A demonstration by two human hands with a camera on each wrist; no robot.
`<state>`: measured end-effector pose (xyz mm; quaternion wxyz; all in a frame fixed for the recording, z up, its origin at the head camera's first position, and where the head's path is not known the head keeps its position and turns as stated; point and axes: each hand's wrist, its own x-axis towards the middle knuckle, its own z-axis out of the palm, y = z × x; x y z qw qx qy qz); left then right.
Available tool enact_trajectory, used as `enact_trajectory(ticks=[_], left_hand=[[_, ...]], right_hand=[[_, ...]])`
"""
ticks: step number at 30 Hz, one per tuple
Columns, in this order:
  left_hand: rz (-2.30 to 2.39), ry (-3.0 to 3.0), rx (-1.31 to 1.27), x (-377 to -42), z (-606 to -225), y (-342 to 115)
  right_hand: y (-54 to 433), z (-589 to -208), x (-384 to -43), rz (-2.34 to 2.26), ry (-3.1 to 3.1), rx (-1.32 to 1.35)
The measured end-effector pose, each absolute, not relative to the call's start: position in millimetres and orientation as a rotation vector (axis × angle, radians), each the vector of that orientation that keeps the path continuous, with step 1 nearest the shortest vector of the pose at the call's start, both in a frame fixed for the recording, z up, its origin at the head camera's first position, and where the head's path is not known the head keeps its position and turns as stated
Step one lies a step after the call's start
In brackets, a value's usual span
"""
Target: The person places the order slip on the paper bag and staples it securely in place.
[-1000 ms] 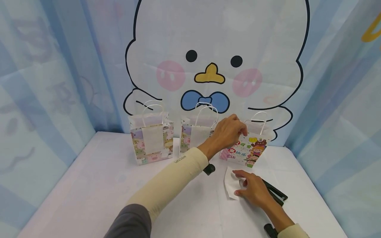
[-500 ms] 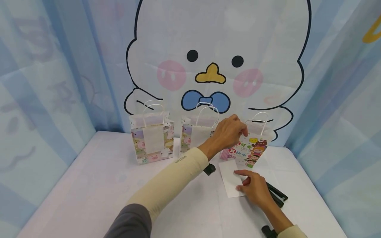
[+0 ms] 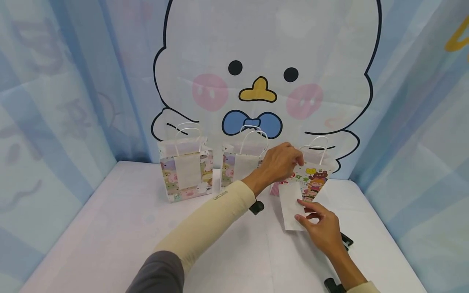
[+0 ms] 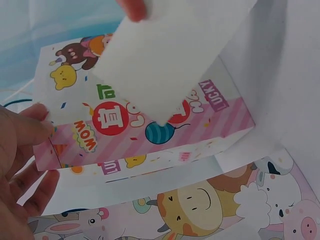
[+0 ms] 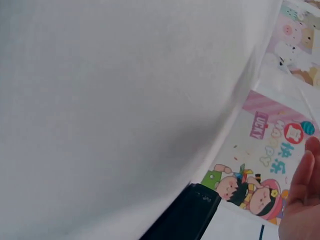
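Note:
My left hand (image 3: pixel 280 162) grips the top left corner of a small paper gift bag (image 3: pixel 316 179), which stands at the right back of the table. In the left wrist view, the thumb and fingers (image 4: pixel 32 127) close on either side of the bag's rim. Between thumb and forefinger, my right hand (image 3: pixel 322 224) pinches a white piece of paper (image 3: pixel 292 207) by its right edge. The paper (image 4: pixel 160 55) overlaps the printed front of the bag in both the head and left wrist views. A black stapler (image 3: pixel 346 241) lies on the table, partly hidden behind the right hand.
Two more paper gift bags stand left of the gripped one: a middle bag (image 3: pixel 229 169), partly covered by my left arm, and a left bag (image 3: pixel 187 173). The white table (image 3: pixel 110 240) ends at patterned blue curtains (image 3: pixel 44 134) on its sides and back.
The paper has flattened out from a curved shape and risen from the table to the bag's front, carried by my right hand. The left hand keeps its grip on the bag.

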<state>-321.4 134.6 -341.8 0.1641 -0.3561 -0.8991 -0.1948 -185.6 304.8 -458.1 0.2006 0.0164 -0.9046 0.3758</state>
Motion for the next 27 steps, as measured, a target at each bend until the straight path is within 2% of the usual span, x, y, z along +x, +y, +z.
enact_trajectory(ticks=[9, 27], left_hand=[[-0.544, -2.623, -0.982, -322, -342, 135], [-0.533, -2.555, -0.969, -322, -344, 138]], right_hand=[[308, -444, -190, 1.231, -2.337, -0.144], [305, -434, -204, 1.491, -2.176, -0.146]])
